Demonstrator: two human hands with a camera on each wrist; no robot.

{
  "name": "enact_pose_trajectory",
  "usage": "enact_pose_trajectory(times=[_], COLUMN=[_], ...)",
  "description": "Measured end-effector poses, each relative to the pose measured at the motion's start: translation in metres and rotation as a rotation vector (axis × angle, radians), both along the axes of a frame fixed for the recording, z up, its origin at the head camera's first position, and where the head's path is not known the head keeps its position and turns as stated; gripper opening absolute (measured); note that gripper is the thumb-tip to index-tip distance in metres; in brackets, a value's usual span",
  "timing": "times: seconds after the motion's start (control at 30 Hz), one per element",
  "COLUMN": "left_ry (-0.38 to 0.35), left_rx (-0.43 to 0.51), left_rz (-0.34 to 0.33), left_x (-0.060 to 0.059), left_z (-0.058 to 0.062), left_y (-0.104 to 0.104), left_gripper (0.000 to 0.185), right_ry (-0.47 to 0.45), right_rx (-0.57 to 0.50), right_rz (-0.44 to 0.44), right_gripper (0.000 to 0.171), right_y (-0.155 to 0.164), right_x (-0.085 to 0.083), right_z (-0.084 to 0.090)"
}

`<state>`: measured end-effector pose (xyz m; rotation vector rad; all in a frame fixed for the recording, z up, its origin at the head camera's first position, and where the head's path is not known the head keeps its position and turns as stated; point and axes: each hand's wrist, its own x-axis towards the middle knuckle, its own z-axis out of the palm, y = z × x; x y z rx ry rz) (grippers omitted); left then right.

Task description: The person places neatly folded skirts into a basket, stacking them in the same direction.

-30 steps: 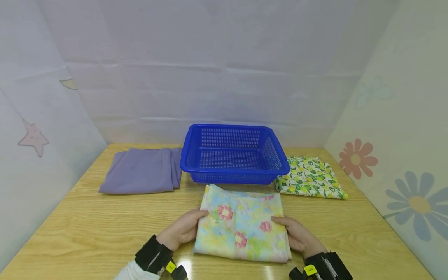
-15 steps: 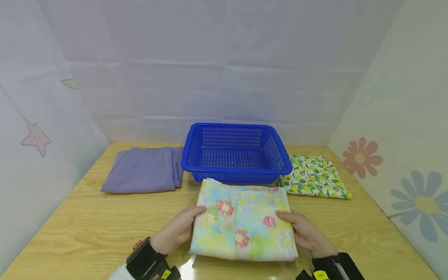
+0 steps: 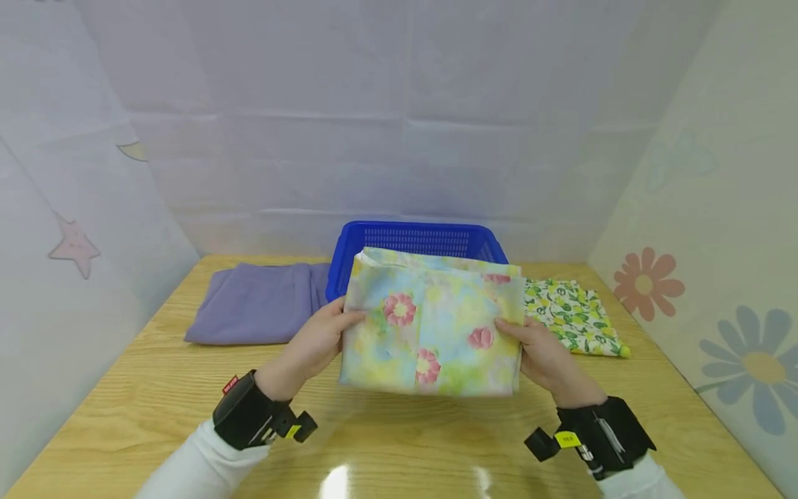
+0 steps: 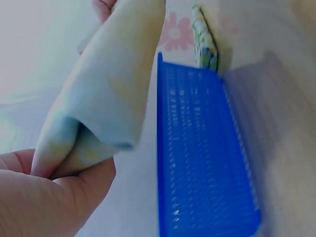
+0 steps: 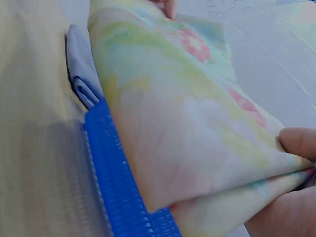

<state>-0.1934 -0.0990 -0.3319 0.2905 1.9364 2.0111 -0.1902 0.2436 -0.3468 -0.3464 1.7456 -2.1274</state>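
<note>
Above the middle of the table (image 3: 156, 409), my fingers pinch a folded floral cloth (image 3: 430, 326) by its two side edges. My left hand (image 3: 312, 343) has its thumb on top of the left edge and the other fingers curled underneath; my right hand (image 3: 539, 353) grips the right edge the same way, thumb on top. The cloth hangs clear of the wood, held roughly level between my hands, its far edge over the near rim of the blue basket (image 3: 411, 239). The basket stands toward the table's far edge, mostly hidden behind the cloth. Left of it, touching its side, lies a folded purple cloth (image 3: 255, 305). To its right, near the far right corner, lies a folded cloth with a yellow and green print (image 3: 573, 315).
</note>
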Motion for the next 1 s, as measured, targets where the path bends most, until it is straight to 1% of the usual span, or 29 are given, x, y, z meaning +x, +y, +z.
enact_pose_trajectory(times=[0.13, 0.2, 0.3, 0.37, 0.4, 0.5, 0.57, 0.6, 0.67, 0.73, 0.83, 0.9, 1.0], left_ry=[0.094, 0.133, 0.189, 0.23, 0.264, 0.376, 0.445, 0.468, 0.484, 0.493, 0.488, 0.485, 0.456], left_rx=[-0.092, -0.127, -0.167, -0.193, -0.207, -0.243, -0.259, -0.275, -0.307, -0.354, -0.438, -0.481, -0.51], left_rz=[0.077, 0.119, 0.189, 0.24, 0.266, 0.334, 0.375, 0.394, 0.411, 0.421, 0.406, 0.393, 0.378], left_x=[-0.024, -0.034, -0.046, -0.054, -0.058, -0.071, -0.081, -0.085, -0.09, -0.093, -0.094, -0.094, -0.093], left_z=[0.016, 0.022, 0.028, 0.029, 0.029, 0.023, 0.016, 0.011, 0.003, -0.006, -0.016, -0.021, -0.024], left_y=[0.007, 0.01, 0.013, 0.015, 0.016, 0.018, 0.018, 0.018, 0.017, 0.016, 0.015, 0.015, 0.016], left_gripper=[0.047, 0.046, 0.043, 0.04, 0.039, 0.035, 0.034, 0.034, 0.035, 0.032, 0.027, 0.024, 0.027], right_ry=[0.067, 0.089, 0.097, 0.098, 0.098, 0.121, 0.137, 0.146, 0.153, 0.142, 0.119, 0.112, 0.118], right_rx=[0.107, 0.147, 0.192, 0.227, 0.238, 0.292, 0.346, 0.358, 0.399, 0.449, 0.502, 0.525, 0.578], right_rz=[-0.114, -0.165, -0.234, -0.276, -0.299, -0.362, -0.38, -0.38, -0.36, -0.347, -0.332, -0.331, -0.328], right_gripper=[0.022, 0.029, 0.045, 0.054, 0.056, 0.057, 0.059, 0.059, 0.062, 0.065, 0.064, 0.063, 0.06], right_y=[-0.007, -0.01, -0.018, -0.022, -0.025, -0.03, -0.031, -0.032, -0.033, -0.033, -0.033, -0.032, -0.032], right_x=[-0.019, -0.028, -0.038, -0.045, -0.049, -0.062, -0.071, -0.076, -0.084, -0.09, -0.093, -0.093, -0.093], right_z=[0.02, 0.027, 0.035, 0.037, 0.038, 0.037, 0.033, 0.03, 0.023, 0.016, 0.009, 0.006, 0.005])
